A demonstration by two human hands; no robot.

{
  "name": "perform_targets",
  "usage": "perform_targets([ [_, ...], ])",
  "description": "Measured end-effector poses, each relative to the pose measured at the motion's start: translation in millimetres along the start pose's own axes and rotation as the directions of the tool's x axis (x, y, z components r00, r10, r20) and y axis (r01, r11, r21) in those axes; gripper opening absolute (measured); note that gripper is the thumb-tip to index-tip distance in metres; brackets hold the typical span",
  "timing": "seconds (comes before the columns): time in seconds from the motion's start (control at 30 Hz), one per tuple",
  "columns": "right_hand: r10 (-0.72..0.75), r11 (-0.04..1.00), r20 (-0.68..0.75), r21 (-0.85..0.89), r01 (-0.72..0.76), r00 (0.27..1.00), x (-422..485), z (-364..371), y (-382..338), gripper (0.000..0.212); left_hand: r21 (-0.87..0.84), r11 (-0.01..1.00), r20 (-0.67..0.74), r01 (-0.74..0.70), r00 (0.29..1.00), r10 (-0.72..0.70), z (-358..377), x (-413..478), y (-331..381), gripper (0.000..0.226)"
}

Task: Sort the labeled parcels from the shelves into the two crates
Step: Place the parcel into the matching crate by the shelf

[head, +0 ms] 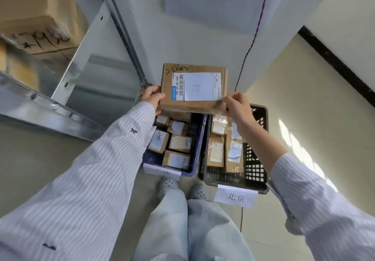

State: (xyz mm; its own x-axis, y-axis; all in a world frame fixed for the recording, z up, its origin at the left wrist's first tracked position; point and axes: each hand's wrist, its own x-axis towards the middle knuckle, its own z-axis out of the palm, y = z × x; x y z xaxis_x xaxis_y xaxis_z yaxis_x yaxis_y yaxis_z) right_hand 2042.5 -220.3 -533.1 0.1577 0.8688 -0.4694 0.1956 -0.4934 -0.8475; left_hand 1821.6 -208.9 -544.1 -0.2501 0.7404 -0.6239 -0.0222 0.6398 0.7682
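Head view, looking down. The left hand (pixel 151 96) grips the left edge of a cardboard parcel (pixel 193 87), thumb on top and fingers curled beneath. The right hand (pixel 236 106) pinches the parcel's near right corner between thumb and forefinger. Both hands are thus clamped on the parcel, which is held label upward in the air above the far ends of two crates. The forearms reach forward in striped sleeves (pixel 101 169). The crates stand side by side on a pale floor (pixel 314 108), the blue crate (pixel 197 149) at left and the black crate (pixel 254 159) at right. Each holds small parcels (pixel 179 143) lying flat and bears a white paper tag (pixel 236 196) on its near wall. A metal shelf (pixel 77 72) rises at left, carrying a large cardboard box (pixel 34 11). A dark cable (pixel 246 57) runs down the pale wall (pixel 182 37) behind the parcel. The person's shoes (pixel 169 183) stand just before the crates.
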Motion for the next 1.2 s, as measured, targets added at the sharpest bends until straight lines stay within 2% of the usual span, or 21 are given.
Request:
perform_targets([
  [0.53, 0.285, 0.951, 0.048, -0.139, -0.276, 0.957, 111, 107, 214, 0.019, 0.339, 0.927, 0.120, 0.163, 0.969, -0.214, -7, 173, -194, 0.051],
  [0.77, 0.346, 0.897, 0.111, -0.332, -0.294, 0.932, 151, 133, 281, 0.018, 0.299, 0.920, 0.118, 0.252, 0.947, -0.297, 3, 222, -251, 0.054],
  [0.9, 0.374, 0.885, 0.157, -0.354, -0.302, 0.914, 178, 150, 313, 0.024, 0.267, 0.913, 0.077, 0.308, 0.938, -0.338, 4, 256, -286, 0.055],
  [1.1, 0.342, 0.899, 0.201, -0.356, -0.257, 0.918, 221, 187, 350, 0.025, 0.195, 0.929, -0.012, 0.316, 0.947, -0.320, -2, 311, -334, 0.060],
  [1.2, 0.341, 0.902, 0.210, -0.348, -0.256, 0.916, 241, 204, 364, 0.029, 0.160, 0.939, -0.012, 0.303, 0.952, -0.305, -6, 336, -357, 0.063],
])
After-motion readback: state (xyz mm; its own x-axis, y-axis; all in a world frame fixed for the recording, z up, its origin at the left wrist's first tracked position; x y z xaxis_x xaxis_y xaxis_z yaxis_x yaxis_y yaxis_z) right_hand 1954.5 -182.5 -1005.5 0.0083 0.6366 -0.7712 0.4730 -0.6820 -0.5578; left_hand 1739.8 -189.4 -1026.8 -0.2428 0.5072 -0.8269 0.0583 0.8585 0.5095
